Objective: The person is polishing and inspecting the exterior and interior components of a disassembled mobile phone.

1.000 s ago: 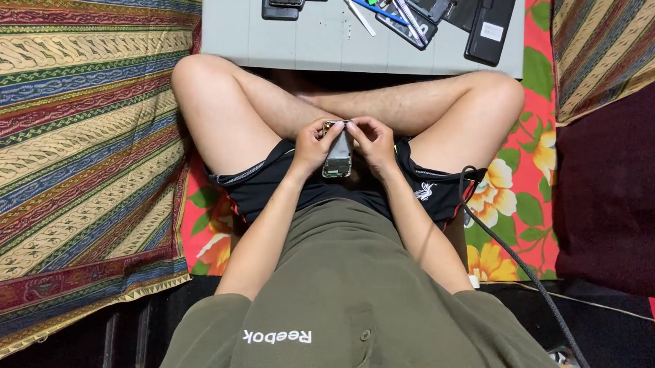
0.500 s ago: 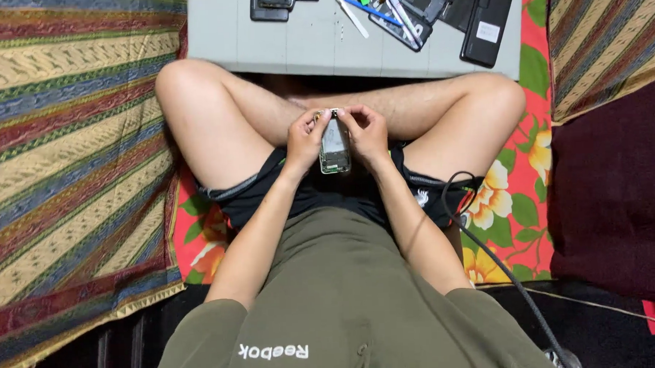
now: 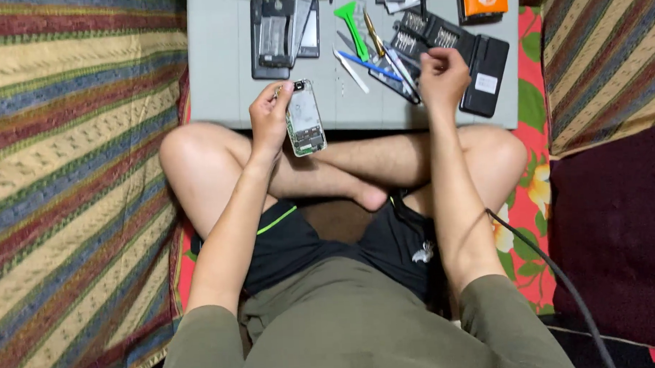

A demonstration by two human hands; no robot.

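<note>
opened phone [image 3: 305,123] pinched by its edge in left hand [image 3: 269,121] could slip; right hand [image 3: 440,75], fingers curled over tools [image 3: 381,55] at one o'clock, grip unclear.

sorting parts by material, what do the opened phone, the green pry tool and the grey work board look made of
Opened phone: bare circuit board and metal shielding, dull silvery sheen, in a pale frame, likely plastic.
Green pry tool: plastic, by its bright even colour.
Grey work board: smooth and matte; plastic or painted wood, unclear.

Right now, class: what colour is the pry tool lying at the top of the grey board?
The pry tool is bright green, shown best in the head view.
</note>
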